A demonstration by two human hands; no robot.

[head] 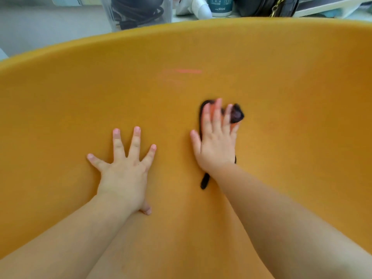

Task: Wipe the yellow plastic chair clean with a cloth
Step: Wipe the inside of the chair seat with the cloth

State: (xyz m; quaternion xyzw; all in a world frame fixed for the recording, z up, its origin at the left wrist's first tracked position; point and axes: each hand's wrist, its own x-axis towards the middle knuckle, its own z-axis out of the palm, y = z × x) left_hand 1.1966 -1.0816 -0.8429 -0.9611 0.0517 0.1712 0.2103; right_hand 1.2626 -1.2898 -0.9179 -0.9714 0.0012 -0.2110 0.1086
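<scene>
The yellow plastic chair (281, 81) fills almost the whole view, its curved surface sweeping from left to right. My left hand (124, 170) lies flat on it with the fingers spread and nothing under it. My right hand (216, 141) presses a dark cloth (236, 114) flat against the chair; the cloth is mostly hidden under the palm, with one end showing past the fingertips and another tail sticking out by the wrist. The right hand looks motion-blurred. A faint pink streak (187, 71) marks the chair above the hands.
Beyond the chair's upper edge stand a clear container (136, 13) holding dark cables, a teal cup (220, 6), a white object and a black bag (267, 6) with a chain strap.
</scene>
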